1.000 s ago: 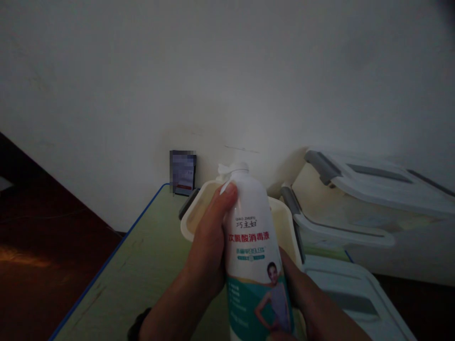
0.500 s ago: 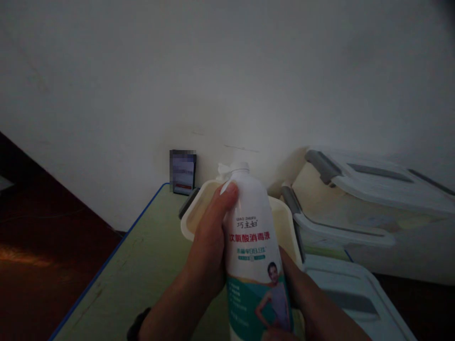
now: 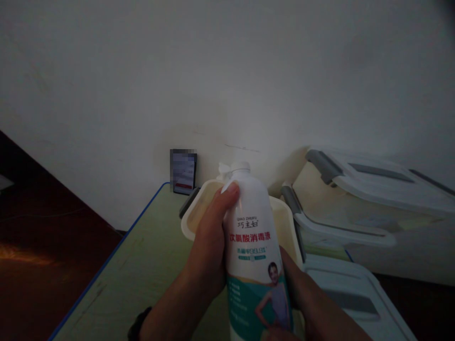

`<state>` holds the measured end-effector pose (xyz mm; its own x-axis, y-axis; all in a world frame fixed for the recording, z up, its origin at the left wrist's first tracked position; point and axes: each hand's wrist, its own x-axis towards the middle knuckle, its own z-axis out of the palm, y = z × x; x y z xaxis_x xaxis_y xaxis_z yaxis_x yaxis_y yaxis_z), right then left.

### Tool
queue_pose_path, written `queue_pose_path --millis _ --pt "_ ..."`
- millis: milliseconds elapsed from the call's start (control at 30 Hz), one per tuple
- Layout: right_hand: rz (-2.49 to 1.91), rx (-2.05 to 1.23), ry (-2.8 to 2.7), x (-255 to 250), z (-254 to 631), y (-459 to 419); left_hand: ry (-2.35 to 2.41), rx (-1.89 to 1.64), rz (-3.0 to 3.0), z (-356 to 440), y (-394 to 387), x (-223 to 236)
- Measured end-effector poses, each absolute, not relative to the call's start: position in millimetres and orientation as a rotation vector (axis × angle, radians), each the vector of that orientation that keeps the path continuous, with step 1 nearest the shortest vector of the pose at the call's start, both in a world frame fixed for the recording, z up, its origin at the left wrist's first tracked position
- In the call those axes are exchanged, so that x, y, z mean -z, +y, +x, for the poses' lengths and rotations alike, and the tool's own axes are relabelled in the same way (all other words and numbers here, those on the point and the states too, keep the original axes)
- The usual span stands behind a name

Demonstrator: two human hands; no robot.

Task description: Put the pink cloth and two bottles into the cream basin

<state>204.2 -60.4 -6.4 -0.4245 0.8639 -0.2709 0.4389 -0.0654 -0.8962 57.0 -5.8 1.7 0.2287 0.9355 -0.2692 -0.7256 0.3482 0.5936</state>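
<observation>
A large white disinfectant bottle [image 3: 250, 227] with red lettering and a teal lower label stands tilted in front of me, its white cap [image 3: 241, 166] on top. My left hand [image 3: 210, 237] grips its upper left side, thumb on the shoulder. On the lower right, my right hand [image 3: 298, 284] is wrapped round it, with most fingers hidden behind and a thumb showing at the bottom edge. Some crumpled white material [image 3: 223, 170] shows beside the cap; I cannot make out what it is. Behind the bottle sits an open cream bin [image 3: 188, 226] with grey handles.
A phone [image 3: 184, 173] leans on the wall at the back of the green table [image 3: 142, 265]. To the right are stacked clear storage boxes [image 3: 337, 203] with white lids and grey latches. A pale lid [image 3: 351, 289] lies at the lower right.
</observation>
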Motion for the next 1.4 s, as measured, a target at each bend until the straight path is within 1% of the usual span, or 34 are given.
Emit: queue_pose_path --millis 133,333,700,833,1167,1400 --pt "-1.422 -1.482 -1.802 6.4 205.8 -64.5 0.659 -1.213 0.382 57.1 -5.8 -2.0" --pt "-1.328 -1.53 -1.763 1.2 200.3 -61.1 0.629 -1.245 0.388 57.6 -4.7 -0.2" --pt "-1.358 -1.597 -1.793 -0.1 203.5 -57.6 0.64 -1.262 0.434 57.7 -7.2 -2.2" --pt "-1.375 -1.545 -1.754 -0.2 201.6 -60.1 0.656 -1.254 0.49 57.7 -7.6 0.3" --pt "-1.365 -1.536 -1.759 -2.9 199.0 -62.8 0.765 -1.28 0.543 58.3 -10.0 4.3" --pt "-1.403 -1.44 -1.708 1.5 200.0 -65.1 0.722 -1.267 0.534 57.7 -9.9 3.5"
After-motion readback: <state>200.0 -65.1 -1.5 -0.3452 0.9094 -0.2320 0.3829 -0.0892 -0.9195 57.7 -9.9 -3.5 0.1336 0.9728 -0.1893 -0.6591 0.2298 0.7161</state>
